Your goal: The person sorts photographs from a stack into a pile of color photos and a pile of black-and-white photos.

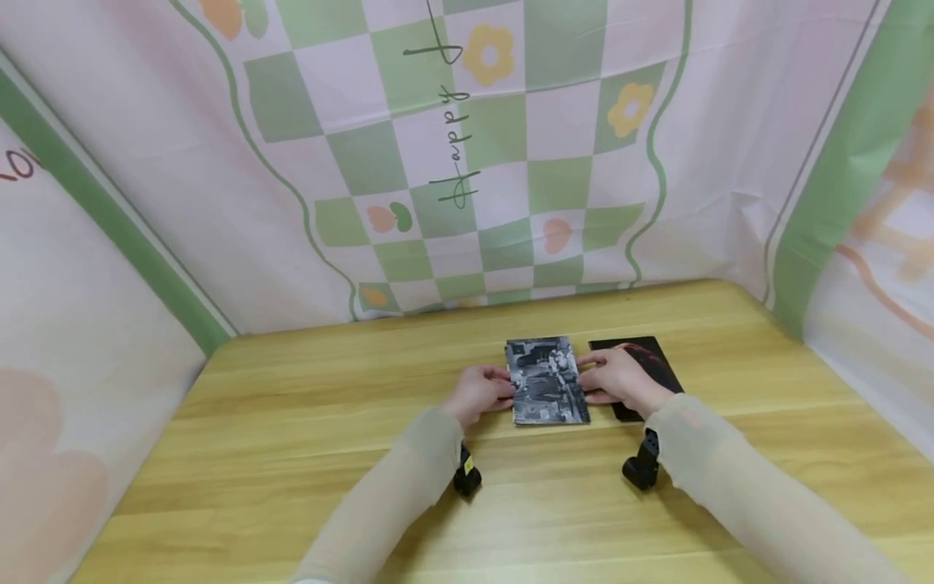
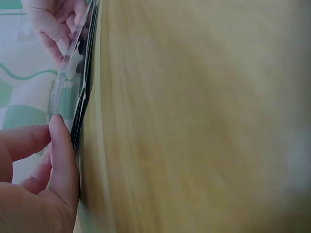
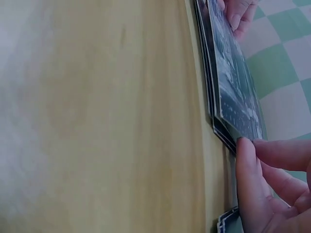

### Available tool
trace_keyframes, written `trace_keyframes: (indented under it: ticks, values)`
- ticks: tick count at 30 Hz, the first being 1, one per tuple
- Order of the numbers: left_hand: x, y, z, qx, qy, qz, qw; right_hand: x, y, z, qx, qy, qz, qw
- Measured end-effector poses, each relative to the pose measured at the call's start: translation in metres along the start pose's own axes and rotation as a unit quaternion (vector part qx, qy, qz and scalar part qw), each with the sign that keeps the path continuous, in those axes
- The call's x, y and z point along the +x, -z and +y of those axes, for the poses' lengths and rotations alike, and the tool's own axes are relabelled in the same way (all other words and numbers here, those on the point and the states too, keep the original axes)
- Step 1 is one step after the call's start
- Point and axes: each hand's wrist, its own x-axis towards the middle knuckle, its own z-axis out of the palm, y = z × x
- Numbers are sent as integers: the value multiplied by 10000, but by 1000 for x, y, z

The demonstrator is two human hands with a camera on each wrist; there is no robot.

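A glossy black-and-white picture card (image 1: 549,381) lies between the two hands, over other cards (image 3: 221,133) whose edges show under it in the right wrist view. My left hand (image 1: 480,393) pinches the picture card's left edge between thumb and fingers. At the opposite edge, my right hand (image 1: 620,380) pinches it with thumb and index finger, as the right wrist view shows up close. Along that side the card stands slightly off the ones beneath. A second pile of dark cards (image 1: 653,357) with a reddish streak sits under and beside the right hand, partly covered by it.
Everything lies on a light wood table (image 1: 328,454). A checkered green and white curtain (image 1: 496,186) hangs behind its back edge, with more cloth at both sides. Black cameras (image 1: 642,466) are strapped at the wrists below the light sleeves.
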Motion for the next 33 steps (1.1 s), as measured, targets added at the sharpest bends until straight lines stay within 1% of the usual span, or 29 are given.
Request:
trace_keyframes:
  ticks: [5,8,14,19,23,28,33]
  values:
    - [1,-2,1,50,-34,92,9999,2,-1,0,-146,41,55,9999]
    - [2,-2,1,84,4,113,9999,2,-3,-1,-238,65,103,9996]
    - [0,-1,4,407,-5,230,9989,4,-5,-2,-345,68,143,9993]
    - [-1,0,6,528,-40,296,9982,6,-6,-2,-415,56,160,9990]
    - [0,1,6,656,-62,336,9973,8,-7,-1,-408,47,178,9990]
    - [2,2,4,739,-14,364,9966,7,-7,-2,-376,-9,140,9992]
    - [1,5,2,719,-32,283,9970,3,-4,0,-214,50,36,9998]
